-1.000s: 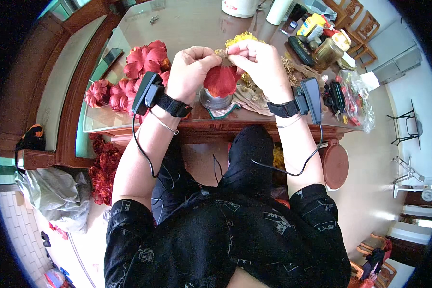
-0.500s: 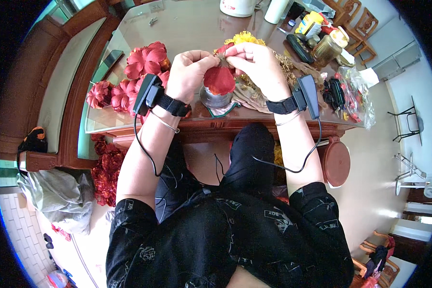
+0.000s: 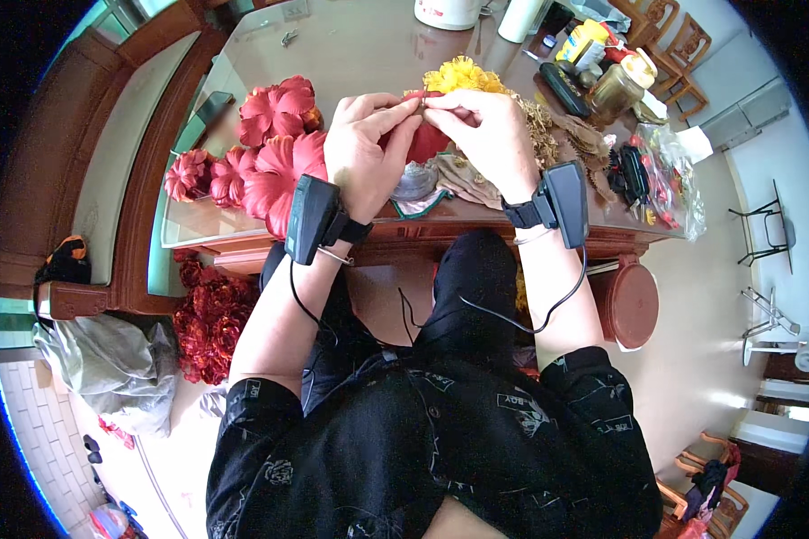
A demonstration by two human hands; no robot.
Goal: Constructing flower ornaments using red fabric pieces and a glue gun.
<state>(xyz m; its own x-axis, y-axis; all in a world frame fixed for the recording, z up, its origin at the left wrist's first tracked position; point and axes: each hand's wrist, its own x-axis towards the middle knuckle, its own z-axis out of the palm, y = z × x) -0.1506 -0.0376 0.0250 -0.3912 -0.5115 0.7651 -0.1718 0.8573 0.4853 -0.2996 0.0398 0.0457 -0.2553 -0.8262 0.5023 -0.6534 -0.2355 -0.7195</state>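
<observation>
- Left hand [image 3: 366, 144] pinches the red fabric flower petal [image 3: 425, 142].
- Right hand [image 3: 482, 135] grips its top edge too.
- Finished red flowers [image 3: 270, 153] lie on the glass-topped bench [image 3: 360, 54].

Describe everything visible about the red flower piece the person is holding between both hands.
The red flower piece is mostly hidden behind the hands; only a rounded, matte red petal-like patch shows, looking like fabric or paper. The left hand and right hand pinch its upper edge with their fingers meeting, holding it above the near edge of the glass-topped wooden table, in front of a yellow flower. Its full shape cannot be told.
</observation>
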